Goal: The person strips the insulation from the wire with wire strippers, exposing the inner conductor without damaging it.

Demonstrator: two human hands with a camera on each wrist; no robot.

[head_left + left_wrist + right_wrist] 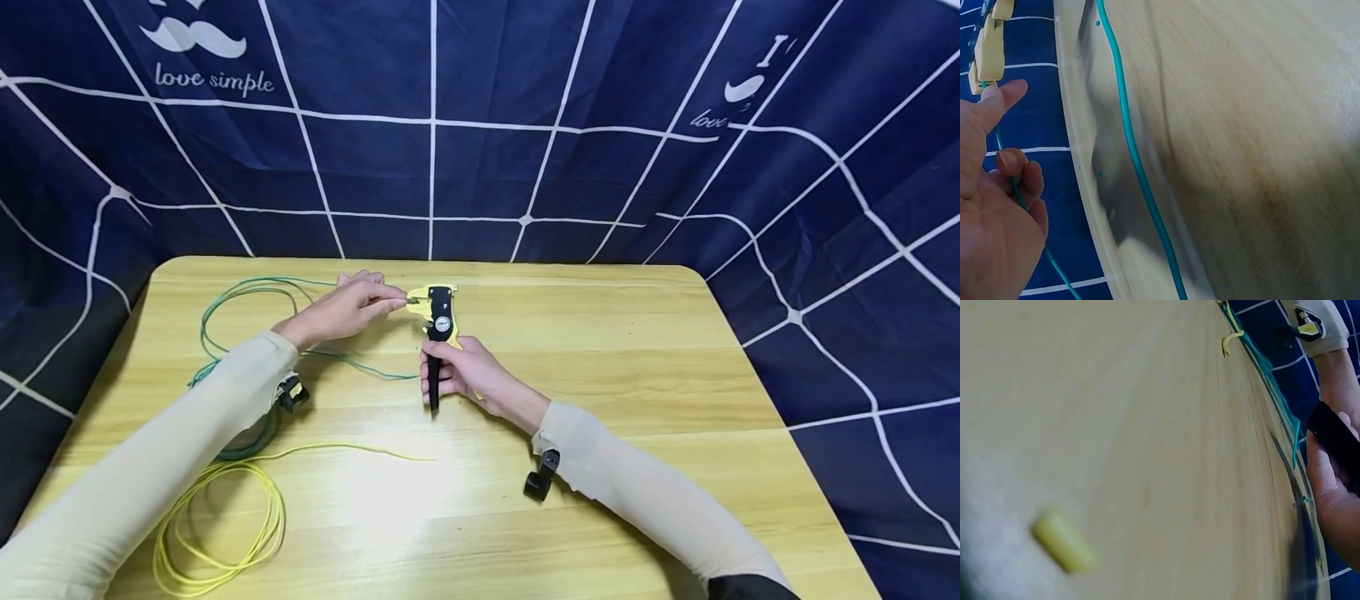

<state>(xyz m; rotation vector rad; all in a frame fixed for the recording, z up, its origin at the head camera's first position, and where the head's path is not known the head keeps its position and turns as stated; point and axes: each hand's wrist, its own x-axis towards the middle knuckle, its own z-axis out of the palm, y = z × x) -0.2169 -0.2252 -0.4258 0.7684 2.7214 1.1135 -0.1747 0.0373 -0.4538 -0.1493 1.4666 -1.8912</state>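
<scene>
My right hand grips the black handle of a yellow-and-black wire stripper, which stands upright over the table with its head toward the left. In the right wrist view, fingers wrap round the dark handle. My left hand pinches a green wire between thumb and index finger, right at the stripper's yellow jaws. The wire's tip is hidden inside them. From the palm the wire trails back to a green coil on the left, whose other loose end lies near the stripper's handle.
A yellow wire coil lies at the table's front left, its free end reaching toward the middle. Tiny green bits lie on the wooden table. A blurred yellow piece shows in the right wrist view. Dark blue cloth surrounds the table.
</scene>
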